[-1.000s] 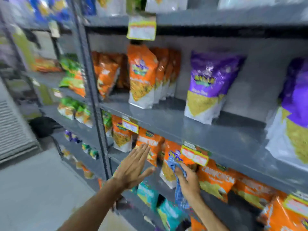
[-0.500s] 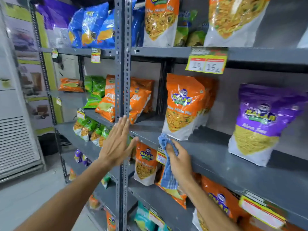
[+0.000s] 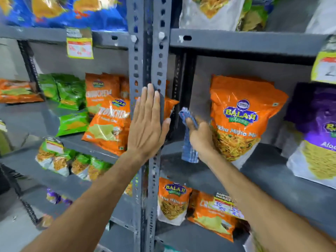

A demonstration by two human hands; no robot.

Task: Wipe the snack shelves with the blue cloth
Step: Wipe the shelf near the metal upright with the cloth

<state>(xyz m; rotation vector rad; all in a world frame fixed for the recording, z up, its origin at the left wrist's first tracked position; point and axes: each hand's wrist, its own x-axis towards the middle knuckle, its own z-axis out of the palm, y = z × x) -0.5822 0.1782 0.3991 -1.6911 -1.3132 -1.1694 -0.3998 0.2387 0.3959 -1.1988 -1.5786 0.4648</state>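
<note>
Head view: the right hand (image 3: pixel 199 137) is clenching the blue cloth (image 3: pixel 189 140), which is hanging down just above the grey shelf (image 3: pixel 263 171), beside the orange bag (image 3: pixel 241 120). The left hand (image 3: pixel 147 124) is lying flat and spread, pressing on the upright post (image 3: pixel 149 51). The shelf is running rightward, nearer the right hand.

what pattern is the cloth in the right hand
Blue-and-white check, clearest in the head view where the cloth hangs below the right hand.
</note>
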